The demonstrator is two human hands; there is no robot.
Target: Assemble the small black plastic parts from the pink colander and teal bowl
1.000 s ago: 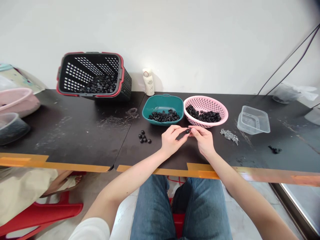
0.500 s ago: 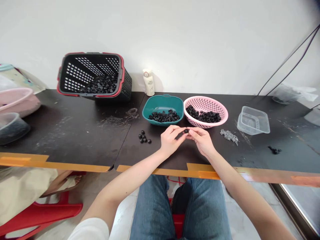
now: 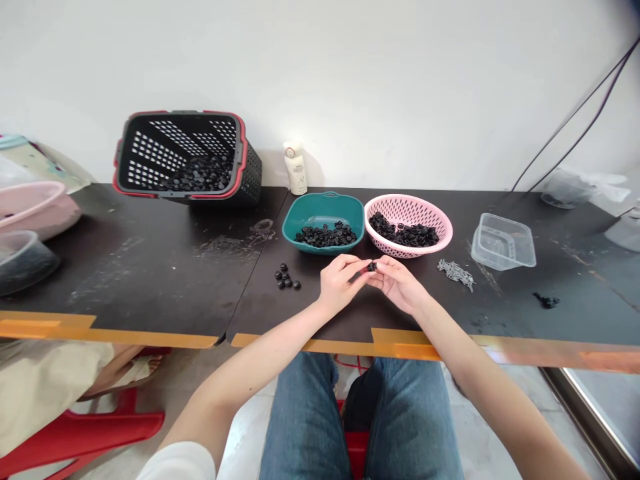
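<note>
My left hand and my right hand meet over the black table, fingertips pinched together on one small black part. Just beyond them stand a teal bowl and a pink perforated basket, both holding many small black parts. A small cluster of several black round pieces lies on the table left of my left hand. A little pile of grey screws lies right of my right hand.
A black and red basket with black parts is tipped at the back left. A white bottle stands by the wall. A clear plastic container sits to the right, pink and clear bowls at far left. Another person's leg shows below the table edge.
Both hands stayed joined on the small black part, shifting slightly left and toward me. The view tilted a little.
</note>
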